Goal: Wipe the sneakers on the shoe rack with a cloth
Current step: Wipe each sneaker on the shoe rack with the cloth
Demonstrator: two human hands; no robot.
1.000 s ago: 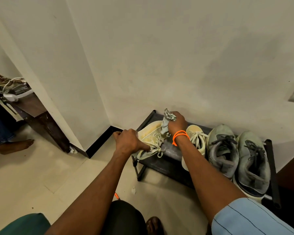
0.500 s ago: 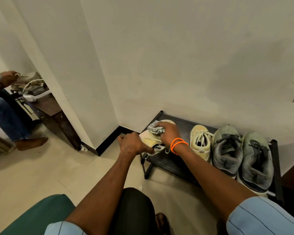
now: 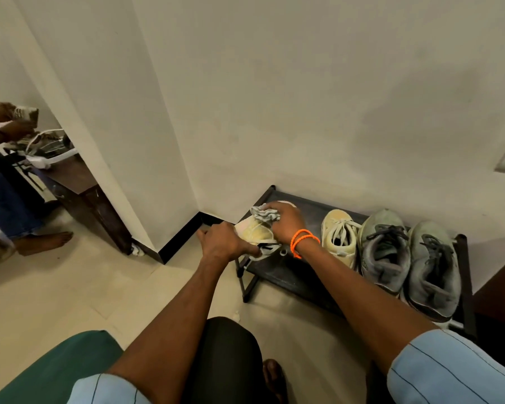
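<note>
A low black shoe rack (image 3: 277,272) stands against the wall. At its left end my left hand (image 3: 226,242) grips the heel of a pale yellow sneaker (image 3: 255,233), which is tipped on its side. My right hand (image 3: 286,221), with orange bands at the wrist, holds a crumpled grey cloth (image 3: 264,212) pressed on that sneaker's toe part. Its mate, a second yellow sneaker (image 3: 340,234), sits upright on the rack. Two grey sneakers (image 3: 387,250) (image 3: 433,266) stand to the right of it.
A wall corner with black skirting (image 3: 181,239) lies left of the rack. Behind it, a dark bench (image 3: 79,189) and another person's hand (image 3: 13,131) and bare foot (image 3: 45,242) with shoes. A green seat (image 3: 59,368) and my knee (image 3: 228,345) are close below.
My right hand has carried the cloth from the sneaker's laces up to its toe part. The sneaker has tipped further onto its side in my left hand. The camera has shifted left.
</note>
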